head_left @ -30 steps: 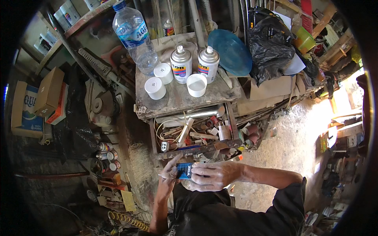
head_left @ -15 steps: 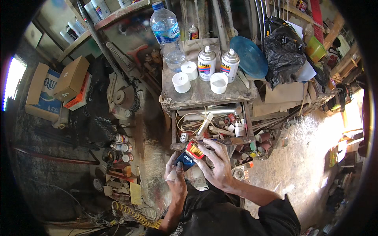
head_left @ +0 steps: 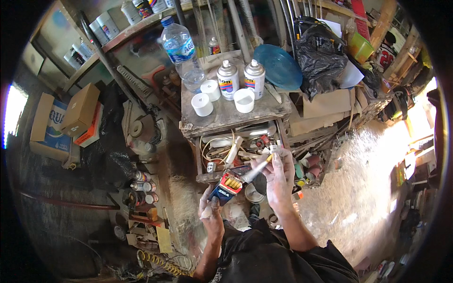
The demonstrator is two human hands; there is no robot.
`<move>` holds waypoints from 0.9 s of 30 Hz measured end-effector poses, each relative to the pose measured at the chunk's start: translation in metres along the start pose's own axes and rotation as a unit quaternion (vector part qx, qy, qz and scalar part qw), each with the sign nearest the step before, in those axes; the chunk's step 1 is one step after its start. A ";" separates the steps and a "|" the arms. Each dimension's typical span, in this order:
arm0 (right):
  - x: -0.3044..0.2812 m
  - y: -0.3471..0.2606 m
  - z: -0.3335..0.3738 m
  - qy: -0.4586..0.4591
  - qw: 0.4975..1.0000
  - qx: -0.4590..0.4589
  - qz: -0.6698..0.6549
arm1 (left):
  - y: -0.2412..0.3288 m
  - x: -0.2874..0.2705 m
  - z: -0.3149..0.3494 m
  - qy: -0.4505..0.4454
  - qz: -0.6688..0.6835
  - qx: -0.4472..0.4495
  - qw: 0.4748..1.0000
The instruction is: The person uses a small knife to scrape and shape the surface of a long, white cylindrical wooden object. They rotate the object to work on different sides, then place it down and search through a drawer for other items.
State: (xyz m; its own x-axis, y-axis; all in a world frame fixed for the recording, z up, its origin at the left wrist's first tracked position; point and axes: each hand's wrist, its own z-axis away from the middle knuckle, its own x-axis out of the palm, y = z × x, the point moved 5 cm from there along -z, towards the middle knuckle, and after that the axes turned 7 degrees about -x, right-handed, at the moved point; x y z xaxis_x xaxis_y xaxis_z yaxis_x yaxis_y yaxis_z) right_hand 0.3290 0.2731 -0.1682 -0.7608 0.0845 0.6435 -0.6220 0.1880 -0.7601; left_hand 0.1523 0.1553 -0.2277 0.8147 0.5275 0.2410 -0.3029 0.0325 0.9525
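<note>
My left hand (head_left: 212,214) is closed around a dark blue and red cigarette pack (head_left: 223,192), held tilted with its top open. Several yellow-brown filter ends stick up inside it. To the right and a little higher, my right hand (head_left: 279,179) pinches a single cigarette (head_left: 257,170) by its filter end between thumb and fingers. The cigarette is blurred by motion, and its white end points down toward the pack. White dust coats the fingers of both hands. Behind them is an open drawer (head_left: 202,177) full of tools, cord and small parts.
On the wooden cabinet top (head_left: 222,118) stand two spray cans (head_left: 228,81), three white caps (head_left: 202,104) and a large water bottle (head_left: 181,54). A blue round lid (head_left: 277,67) and a black plastic bag (head_left: 320,61) lie right of them. Cardboard boxes (head_left: 81,111) sit at left.
My right hand has drawn a cigarette out of the pack and moved right and up with it. My left hand keeps hold of the pack. The view has shifted slightly.
</note>
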 end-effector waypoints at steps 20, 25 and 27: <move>-0.024 0.017 -0.003 -0.328 0.904 0.152 0.228 | -0.019 0.025 -0.033 -0.097 0.002 -0.123 0.988; -0.014 0.023 -0.018 -0.315 0.919 0.199 0.132 | -0.004 0.034 -0.050 -0.086 -0.008 -0.098 0.991; -0.007 0.018 -0.025 -0.331 0.923 0.147 0.133 | 0.005 0.036 -0.058 -0.093 -0.034 -0.064 0.993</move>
State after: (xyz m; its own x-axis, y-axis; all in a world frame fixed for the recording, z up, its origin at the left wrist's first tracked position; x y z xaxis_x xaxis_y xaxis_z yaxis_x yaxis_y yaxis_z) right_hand 0.3277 0.3008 -0.1844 -0.7800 -0.5451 0.3074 -0.3458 -0.0340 -0.9377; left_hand 0.1514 0.2232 -0.2247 0.9089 0.3553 0.2182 -0.2946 0.1769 0.9391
